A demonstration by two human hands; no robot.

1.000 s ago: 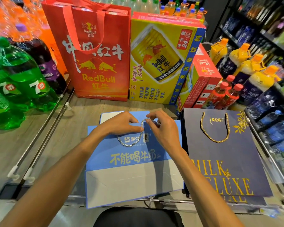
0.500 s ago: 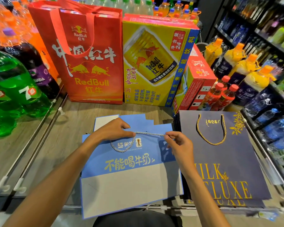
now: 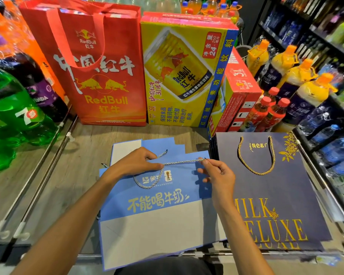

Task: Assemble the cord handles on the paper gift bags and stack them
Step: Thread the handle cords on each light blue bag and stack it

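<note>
A flat blue and white paper gift bag [image 3: 157, 221] lies on the wooden shelf in front of me, on top of other blue bags. A silver-blue cord [image 3: 183, 162] runs taut across its top edge, and part of it loops down over the bag's front. My left hand [image 3: 135, 163] presses on the bag's top and pinches the cord near its left hole. My right hand [image 3: 216, 173] pinches the cord's free end at the right. A stack of dark navy bags [image 3: 276, 195] with a gold cord handle [image 3: 256, 155] lies to the right.
A red RedBull bag [image 3: 99, 76] and yellow drink cartons [image 3: 185, 76] stand behind the bags. Green soda bottles [image 3: 14, 116] sit at the left, orange-capped bottles [image 3: 286, 76] and shelves at the right. Metal shelf rails [image 3: 38, 175] run along the left and the front.
My right hand has drawn the cord's end out to the right, away from my left hand, so the cord now lies straight along the bag's top edge.
</note>
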